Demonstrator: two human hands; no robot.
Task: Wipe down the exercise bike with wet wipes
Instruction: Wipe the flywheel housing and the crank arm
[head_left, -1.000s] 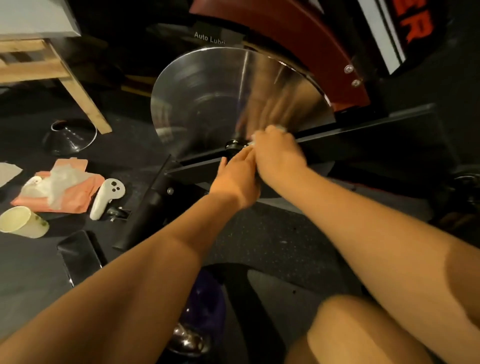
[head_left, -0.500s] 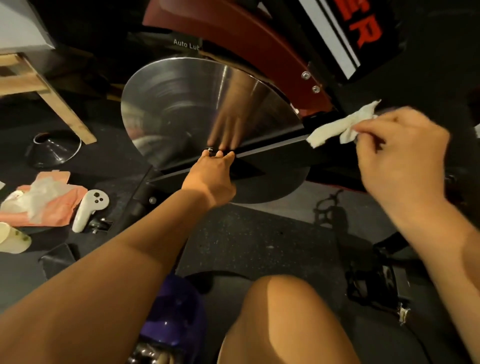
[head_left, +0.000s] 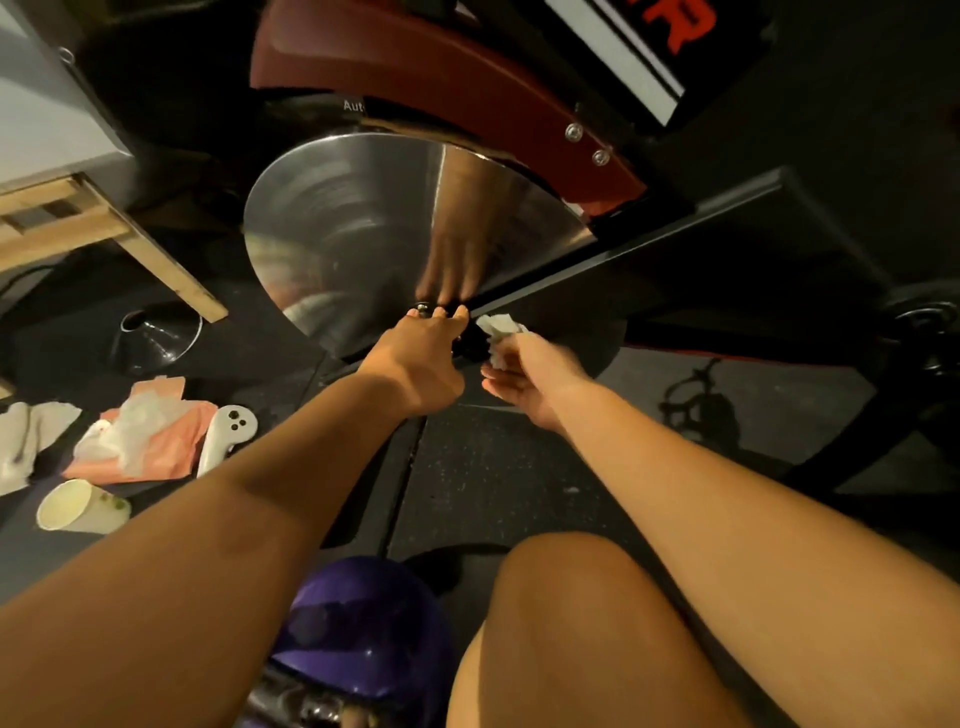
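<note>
Resting on the exercise bike's steel flywheel (head_left: 363, 223), the left hand (head_left: 421, 358) has its fingers straight and close together, tips touching the disc at its lower centre by the hub. Just beside it, the right hand (head_left: 524, 374), somewhat blurred, has its fingers curled round a crumpled wet wipe (head_left: 500, 327), which sits against the black frame bar (head_left: 649, 244) running under the flywheel. On the floor (head_left: 493, 478) to the left lie an orange wipes pack (head_left: 161, 447), a white controller (head_left: 223, 436) touching it, and a paper cup (head_left: 83, 506) on its side.
</note>
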